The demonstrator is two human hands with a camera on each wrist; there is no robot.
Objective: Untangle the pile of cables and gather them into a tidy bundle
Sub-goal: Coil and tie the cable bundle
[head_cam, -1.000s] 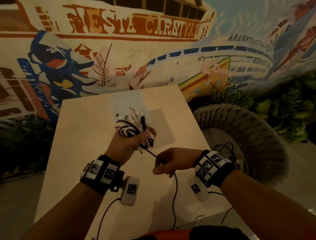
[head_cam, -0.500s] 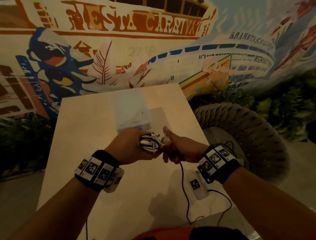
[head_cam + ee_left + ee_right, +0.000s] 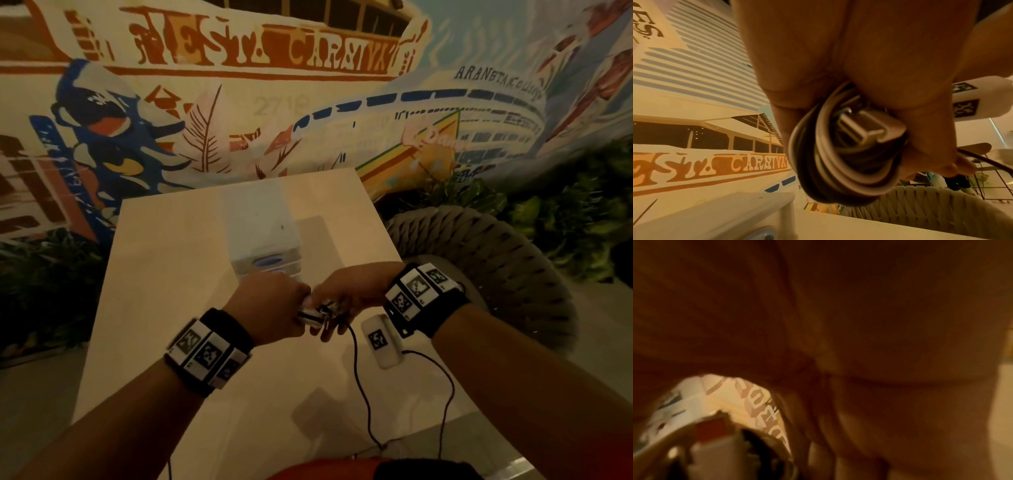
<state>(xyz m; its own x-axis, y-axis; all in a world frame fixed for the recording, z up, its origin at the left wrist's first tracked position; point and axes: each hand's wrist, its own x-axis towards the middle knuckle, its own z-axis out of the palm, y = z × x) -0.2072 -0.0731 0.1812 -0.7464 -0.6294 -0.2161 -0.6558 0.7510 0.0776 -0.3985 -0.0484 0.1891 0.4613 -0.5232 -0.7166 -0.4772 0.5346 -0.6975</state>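
Observation:
A coiled bundle of white and black cables [image 3: 317, 315] sits between both hands above the light wooden table [image 3: 164, 281]. My left hand [image 3: 270, 305] grips the cable bundle [image 3: 838, 155], with a white plug [image 3: 869, 128] poking out of the coil. My right hand [image 3: 349, 291] closes on the other end of the bundle, where blurred connectors [image 3: 715, 456] show below the palm. A thin black cable [image 3: 359, 383] hangs from the bundle down toward my body.
A white box with a blue oval label [image 3: 263, 236] stands on the table just beyond the hands. A woven rope chair [image 3: 496, 260] is to the right of the table. A painted mural wall [image 3: 239, 85] and plants [image 3: 565, 212] lie behind.
The left hand turned the bundle from upright to sideways and lowered it. The right hand came from the loose black cable up to the bundle and closed on its end.

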